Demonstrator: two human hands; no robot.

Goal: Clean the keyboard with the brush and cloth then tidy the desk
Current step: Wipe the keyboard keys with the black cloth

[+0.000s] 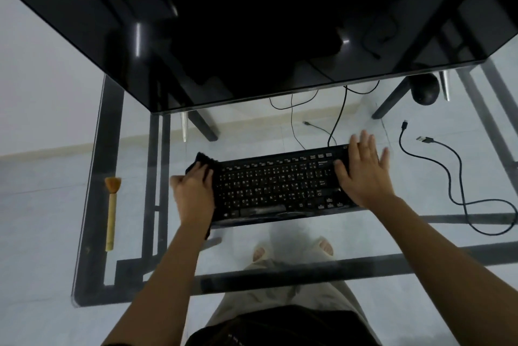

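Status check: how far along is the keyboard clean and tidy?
Brushing looks done: the brush lies aside on the glass desk, left of the keyboard. In hand: the left hand presses the black cloth on the keyboard's left end; the right hand rests flat on its right end. Left: finishing the wipe, then tidying brush, cloth and loose cable.

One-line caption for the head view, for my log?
Left hand presses black cloth on left end of black keyboard, right hand flat on right end; wooden brush lies aside.
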